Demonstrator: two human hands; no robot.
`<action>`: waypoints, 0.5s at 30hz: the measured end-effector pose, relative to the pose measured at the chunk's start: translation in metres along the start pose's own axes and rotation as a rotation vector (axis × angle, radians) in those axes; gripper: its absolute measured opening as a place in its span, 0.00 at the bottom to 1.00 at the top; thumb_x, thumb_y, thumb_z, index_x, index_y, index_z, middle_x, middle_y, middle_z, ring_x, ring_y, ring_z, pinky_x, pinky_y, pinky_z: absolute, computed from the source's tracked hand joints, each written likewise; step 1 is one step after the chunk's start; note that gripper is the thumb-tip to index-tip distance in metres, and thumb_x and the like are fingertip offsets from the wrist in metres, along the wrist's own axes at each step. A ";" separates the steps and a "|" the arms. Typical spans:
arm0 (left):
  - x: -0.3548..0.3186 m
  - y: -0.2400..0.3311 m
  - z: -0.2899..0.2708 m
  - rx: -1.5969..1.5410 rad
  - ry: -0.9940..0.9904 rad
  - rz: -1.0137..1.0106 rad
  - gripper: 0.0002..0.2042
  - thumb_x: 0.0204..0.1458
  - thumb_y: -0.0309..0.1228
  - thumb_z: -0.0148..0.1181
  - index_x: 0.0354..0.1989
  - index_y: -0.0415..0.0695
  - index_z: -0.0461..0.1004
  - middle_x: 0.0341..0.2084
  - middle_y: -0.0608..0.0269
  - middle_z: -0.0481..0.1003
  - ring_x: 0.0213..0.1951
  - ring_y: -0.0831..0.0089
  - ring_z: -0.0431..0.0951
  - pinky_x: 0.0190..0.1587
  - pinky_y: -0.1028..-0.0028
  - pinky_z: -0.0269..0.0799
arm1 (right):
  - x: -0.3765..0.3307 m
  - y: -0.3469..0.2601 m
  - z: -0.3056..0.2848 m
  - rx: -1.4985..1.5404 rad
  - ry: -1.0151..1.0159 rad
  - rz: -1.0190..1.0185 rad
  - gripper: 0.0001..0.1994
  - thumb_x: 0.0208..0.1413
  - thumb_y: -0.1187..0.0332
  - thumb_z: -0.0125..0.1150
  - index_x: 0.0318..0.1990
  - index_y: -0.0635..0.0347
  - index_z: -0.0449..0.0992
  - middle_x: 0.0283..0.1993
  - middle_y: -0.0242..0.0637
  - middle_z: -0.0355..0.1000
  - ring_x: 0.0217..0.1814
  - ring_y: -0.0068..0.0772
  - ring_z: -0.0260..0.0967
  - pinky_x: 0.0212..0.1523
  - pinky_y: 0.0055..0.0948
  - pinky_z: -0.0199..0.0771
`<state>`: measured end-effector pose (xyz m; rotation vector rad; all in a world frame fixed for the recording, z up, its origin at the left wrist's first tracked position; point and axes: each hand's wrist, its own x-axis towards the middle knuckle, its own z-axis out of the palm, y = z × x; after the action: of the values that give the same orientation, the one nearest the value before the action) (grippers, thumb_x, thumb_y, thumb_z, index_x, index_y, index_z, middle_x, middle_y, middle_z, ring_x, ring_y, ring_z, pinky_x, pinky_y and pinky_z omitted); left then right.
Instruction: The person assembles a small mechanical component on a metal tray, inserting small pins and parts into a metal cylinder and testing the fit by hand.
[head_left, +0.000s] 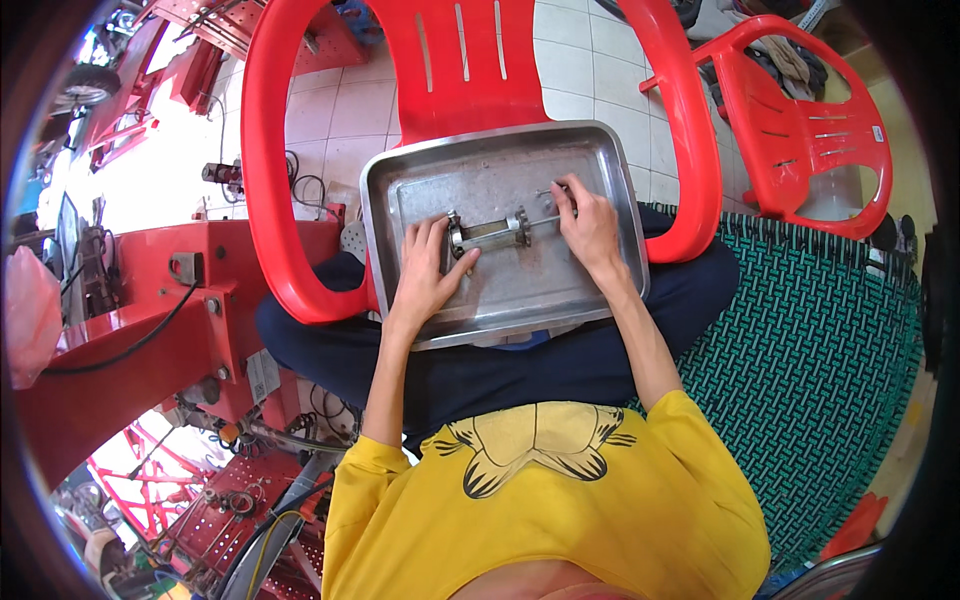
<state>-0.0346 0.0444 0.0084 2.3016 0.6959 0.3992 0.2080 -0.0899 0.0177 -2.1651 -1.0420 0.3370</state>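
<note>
A cylinder-shaped metal assembly [488, 236] with a ring at each end lies in a shallow steel tray [510, 300]. My left hand [430, 262] steadies its left end, fingers behind and thumb along the near side. To the right, my right hand [588, 225] is closed, thumb and fingers pinched on a thin metal rod [546, 219]. The rod runs left to the assembly's right ring; whether it enters the ring I cannot tell. Another small metal piece [545, 199] shows beside the right fingertips, partly hidden by them.
The tray rests on a red plastic armchair [460, 70] in front of me, its arms rising on both sides. A second red chair [810, 130] stands far right. A green woven seat [800, 370] is at my right, and a red metal machine frame [170, 300] at my left.
</note>
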 end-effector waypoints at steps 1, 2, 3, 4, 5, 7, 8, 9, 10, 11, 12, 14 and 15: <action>0.004 0.002 -0.003 0.013 0.006 0.021 0.30 0.56 0.41 0.70 0.60 0.33 0.68 0.54 0.45 0.69 0.56 0.47 0.69 0.61 0.57 0.65 | 0.000 -0.002 -0.002 0.031 0.007 0.024 0.11 0.68 0.60 0.58 0.46 0.58 0.78 0.33 0.49 0.80 0.37 0.60 0.78 0.37 0.47 0.75; 0.007 0.004 -0.006 0.025 0.012 0.042 0.30 0.56 0.41 0.71 0.60 0.33 0.68 0.55 0.44 0.69 0.56 0.47 0.69 0.61 0.56 0.65 | 0.001 -0.002 -0.003 0.058 0.034 -0.005 0.10 0.68 0.61 0.59 0.45 0.59 0.78 0.35 0.48 0.80 0.38 0.59 0.78 0.38 0.46 0.75; 0.009 0.006 -0.010 0.052 -0.026 0.022 0.30 0.56 0.41 0.71 0.60 0.33 0.68 0.55 0.44 0.69 0.57 0.47 0.69 0.62 0.56 0.65 | 0.002 0.000 -0.003 0.085 0.061 -0.034 0.10 0.67 0.63 0.60 0.45 0.60 0.78 0.37 0.47 0.80 0.40 0.57 0.78 0.39 0.45 0.75; 0.012 0.012 -0.018 0.085 -0.064 0.003 0.30 0.55 0.40 0.71 0.59 0.33 0.68 0.55 0.45 0.69 0.57 0.48 0.69 0.62 0.57 0.64 | 0.003 -0.001 -0.003 0.118 0.090 -0.065 0.09 0.66 0.64 0.60 0.44 0.61 0.78 0.39 0.46 0.80 0.41 0.56 0.78 0.41 0.44 0.75; 0.015 0.016 -0.024 0.117 -0.103 -0.014 0.30 0.55 0.40 0.71 0.59 0.34 0.68 0.56 0.45 0.69 0.57 0.48 0.69 0.62 0.57 0.64 | 0.003 -0.002 -0.003 0.123 0.106 -0.104 0.08 0.66 0.65 0.61 0.44 0.61 0.78 0.40 0.45 0.80 0.43 0.54 0.78 0.42 0.43 0.74; 0.021 0.025 -0.022 -0.004 0.126 -0.058 0.28 0.56 0.40 0.70 0.59 0.35 0.69 0.54 0.46 0.70 0.55 0.49 0.70 0.60 0.57 0.65 | 0.006 -0.005 -0.004 0.130 0.145 -0.186 0.06 0.64 0.69 0.63 0.42 0.62 0.79 0.42 0.44 0.79 0.46 0.51 0.76 0.46 0.41 0.73; 0.026 0.029 -0.020 -0.065 0.241 -0.078 0.27 0.56 0.39 0.69 0.58 0.36 0.69 0.53 0.47 0.70 0.54 0.50 0.71 0.59 0.58 0.65 | 0.005 -0.008 -0.006 0.153 0.134 -0.220 0.06 0.63 0.70 0.64 0.42 0.61 0.79 0.42 0.43 0.79 0.46 0.50 0.76 0.47 0.41 0.73; 0.031 0.032 -0.020 -0.097 0.239 -0.052 0.25 0.57 0.38 0.68 0.57 0.36 0.70 0.51 0.48 0.72 0.52 0.51 0.72 0.58 0.58 0.66 | 0.000 -0.012 -0.008 0.174 0.124 -0.252 0.05 0.62 0.71 0.65 0.42 0.60 0.79 0.42 0.42 0.78 0.46 0.49 0.76 0.48 0.41 0.72; 0.034 0.037 -0.021 -0.129 0.232 -0.032 0.23 0.58 0.37 0.67 0.56 0.37 0.71 0.49 0.49 0.73 0.50 0.52 0.72 0.56 0.59 0.66 | -0.005 -0.018 -0.010 0.196 0.110 -0.280 0.05 0.61 0.72 0.65 0.42 0.60 0.80 0.41 0.41 0.78 0.46 0.48 0.75 0.49 0.40 0.72; 0.039 0.042 -0.022 -0.161 0.226 -0.012 0.21 0.59 0.37 0.66 0.55 0.37 0.72 0.47 0.50 0.74 0.48 0.54 0.73 0.55 0.59 0.66 | -0.006 -0.023 -0.012 0.196 0.106 -0.338 0.05 0.60 0.73 0.66 0.42 0.59 0.80 0.41 0.41 0.78 0.46 0.47 0.75 0.50 0.41 0.71; 0.046 0.048 -0.022 -0.117 0.144 0.110 0.12 0.61 0.33 0.63 0.48 0.40 0.75 0.39 0.54 0.76 0.45 0.57 0.75 0.51 0.61 0.66 | -0.006 -0.029 -0.015 0.195 0.103 -0.395 0.05 0.59 0.73 0.66 0.42 0.58 0.80 0.41 0.40 0.78 0.45 0.47 0.75 0.50 0.41 0.71; 0.058 0.060 -0.016 -0.115 -0.010 0.189 0.08 0.62 0.32 0.61 0.43 0.41 0.76 0.36 0.56 0.77 0.44 0.58 0.75 0.50 0.61 0.66 | -0.009 -0.032 -0.016 0.228 0.102 -0.455 0.07 0.56 0.75 0.68 0.43 0.58 0.80 0.40 0.39 0.77 0.43 0.45 0.74 0.49 0.40 0.71; 0.063 0.063 -0.011 -0.113 -0.089 0.227 0.06 0.63 0.31 0.60 0.41 0.42 0.77 0.35 0.56 0.77 0.44 0.58 0.75 0.49 0.61 0.66 | -0.008 -0.031 -0.014 0.238 0.125 -0.440 0.07 0.56 0.75 0.68 0.42 0.58 0.81 0.39 0.39 0.77 0.43 0.45 0.74 0.48 0.40 0.71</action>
<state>0.0348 0.0477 0.0657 2.2812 0.3603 0.4254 0.1918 -0.0897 0.0484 -1.6701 -1.2961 0.1102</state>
